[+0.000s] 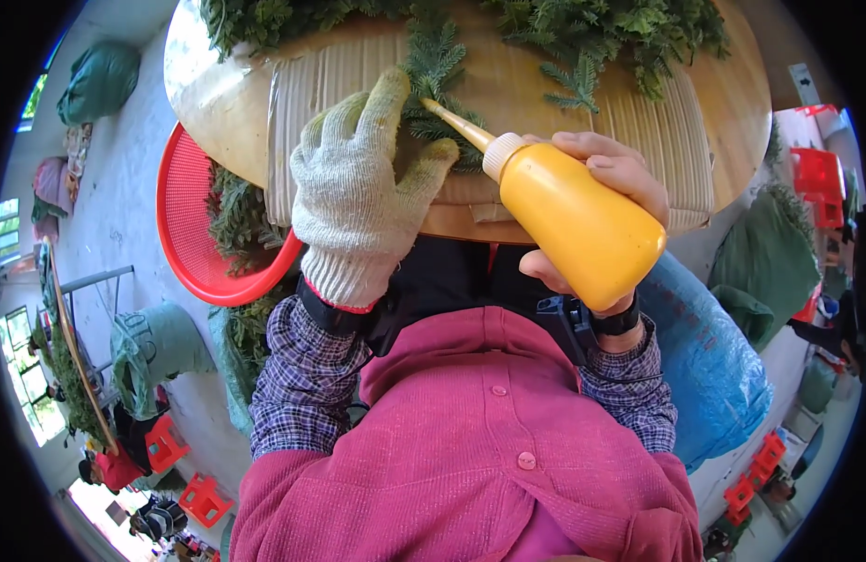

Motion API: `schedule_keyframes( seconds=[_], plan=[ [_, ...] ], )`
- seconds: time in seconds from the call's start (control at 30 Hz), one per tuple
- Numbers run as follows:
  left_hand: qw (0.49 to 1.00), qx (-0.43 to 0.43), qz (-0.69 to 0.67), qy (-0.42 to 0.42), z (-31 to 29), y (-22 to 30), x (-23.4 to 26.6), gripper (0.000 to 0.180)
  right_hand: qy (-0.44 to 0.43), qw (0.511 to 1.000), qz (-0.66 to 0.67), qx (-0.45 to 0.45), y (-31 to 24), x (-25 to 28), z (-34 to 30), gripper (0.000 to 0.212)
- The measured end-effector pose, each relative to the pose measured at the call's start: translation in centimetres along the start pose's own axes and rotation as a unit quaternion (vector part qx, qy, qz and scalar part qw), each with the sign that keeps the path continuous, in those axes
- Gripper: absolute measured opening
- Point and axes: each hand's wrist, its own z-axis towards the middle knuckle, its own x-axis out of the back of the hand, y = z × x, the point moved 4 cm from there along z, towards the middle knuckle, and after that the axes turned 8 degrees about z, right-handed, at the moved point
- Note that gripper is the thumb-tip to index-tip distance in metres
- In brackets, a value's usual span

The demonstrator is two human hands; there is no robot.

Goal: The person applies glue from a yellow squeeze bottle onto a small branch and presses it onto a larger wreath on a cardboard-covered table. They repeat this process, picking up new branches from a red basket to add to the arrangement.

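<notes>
My right hand [630,173], bare, is wrapped round a yellow squeeze bottle [583,220] with a white collar and a long tapered nozzle. The bottle is tilted, its nozzle tip over a green artificial fir sprig [437,61] on the cardboard. In a pale knitted glove, my left hand [358,178] lies beside the sprig. Its index finger and thumb are spread apart, with their tips at the sprig's edge. Under both hands is a sheet of corrugated cardboard [307,94] on a round wooden table [204,84].
Piles of green fir sprigs [630,33] cover the table's far side. A red plastic basket [185,220] with more greenery stands at the left. A blue sack [704,356] is by my right side. Green sacks [765,258] and red stools [817,187] stand farther off.
</notes>
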Motion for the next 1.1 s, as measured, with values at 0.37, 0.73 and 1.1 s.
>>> schedule_keyframes(
  seconds=[0.37,0.73,1.1],
  plan=[
    [0.999,-0.009,0.04,0.022,-0.2,-0.1,-0.3,0.063,-0.003,1.0,-0.013,-0.009,-0.2,-0.3,0.3,0.074],
    [0.998,-0.005,0.052,0.021,-0.3,-0.1,-0.4,0.062,-0.009,1.0,-0.017,-0.023,-0.6,-0.5,0.1,0.071],
    [0.998,-0.008,0.047,0.026,-0.3,-0.2,-0.4,0.061,-0.081,0.993,-0.062,-0.055,-1.4,0.4,-0.9,0.077]
  ],
)
